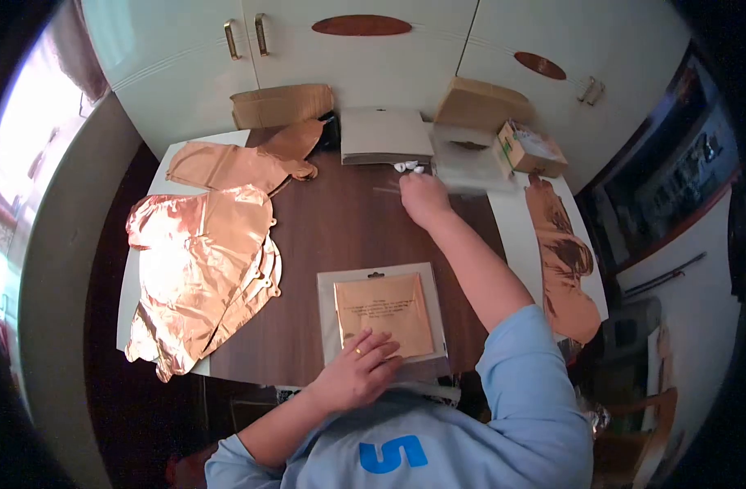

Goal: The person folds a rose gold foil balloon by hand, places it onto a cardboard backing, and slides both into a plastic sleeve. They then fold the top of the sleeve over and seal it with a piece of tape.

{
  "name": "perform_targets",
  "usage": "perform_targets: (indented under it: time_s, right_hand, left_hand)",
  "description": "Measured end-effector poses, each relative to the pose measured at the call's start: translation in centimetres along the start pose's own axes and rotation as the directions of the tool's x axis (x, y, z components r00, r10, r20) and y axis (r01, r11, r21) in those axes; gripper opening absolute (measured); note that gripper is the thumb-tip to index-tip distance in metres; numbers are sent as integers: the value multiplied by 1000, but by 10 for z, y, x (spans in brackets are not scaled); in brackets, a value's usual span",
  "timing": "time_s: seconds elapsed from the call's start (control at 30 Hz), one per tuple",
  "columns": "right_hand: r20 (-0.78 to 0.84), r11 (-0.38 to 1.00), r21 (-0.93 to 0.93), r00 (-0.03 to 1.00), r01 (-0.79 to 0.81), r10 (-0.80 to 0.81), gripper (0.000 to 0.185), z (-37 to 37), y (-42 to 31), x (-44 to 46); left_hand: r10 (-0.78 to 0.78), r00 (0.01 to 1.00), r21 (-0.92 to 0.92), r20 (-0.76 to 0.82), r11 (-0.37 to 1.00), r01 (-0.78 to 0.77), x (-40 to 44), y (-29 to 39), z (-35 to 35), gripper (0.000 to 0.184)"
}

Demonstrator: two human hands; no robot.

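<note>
My left hand (363, 368) lies with fingers stretched out on the lower part of a clear flat package (328, 306) with a hang hole at its top. Inside shows a folded rose-gold foil sheet (393, 297) with small dark print. My right hand (424, 198) reaches to the far side of the table, its fingers curled at several small white pieces (402, 167). What its fingertips hold, if anything, is hidden. The white pieces lie in front of a stack of flat grey-white packages (385, 136).
Flat rose-gold foil balloons (202, 261) spread over the table's left side, more (242, 165) behind them. Another foil piece (560, 257) lies along the right edge. A small box (532, 149) and clear plastic bags (471, 163) sit at the back right, before white cabinets (348, 61).
</note>
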State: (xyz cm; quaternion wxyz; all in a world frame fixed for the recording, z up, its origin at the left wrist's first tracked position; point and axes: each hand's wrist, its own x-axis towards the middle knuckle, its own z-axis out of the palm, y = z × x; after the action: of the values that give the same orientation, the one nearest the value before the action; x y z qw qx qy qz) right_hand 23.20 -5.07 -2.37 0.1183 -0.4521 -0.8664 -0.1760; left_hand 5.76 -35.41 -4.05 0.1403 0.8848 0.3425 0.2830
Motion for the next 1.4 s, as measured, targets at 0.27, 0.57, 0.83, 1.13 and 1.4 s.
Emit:
perform_targets:
  time_s: [0.27,0.57,0.83,1.13,1.4]
  right_hand:
    - [158,782,620,986,-58,-51,15,-141,-29,-157]
    - [317,652,713,948,-256,26,20,-174,-80,-300]
    - [45,827,559,998,-67,51,21,-158,-103,-298]
    - [71,821,543,984,-174,162,15,-159,-108,-298]
    - [78,751,540,911,-379,404,22,-131,-114,-281]
  left_hand:
    - [-17,1000,110,-21,994,20,5,12,-2,40]
    - [55,992,133,-117,990,-39,22,10,21,33]
    - [-29,974,20,-225,999,34,25,19,20,25]
    - [-44,975,16,-219,999,49,24,16,24,21]
    - [-4,966,3,-258,1000,5,22,21,32,22]
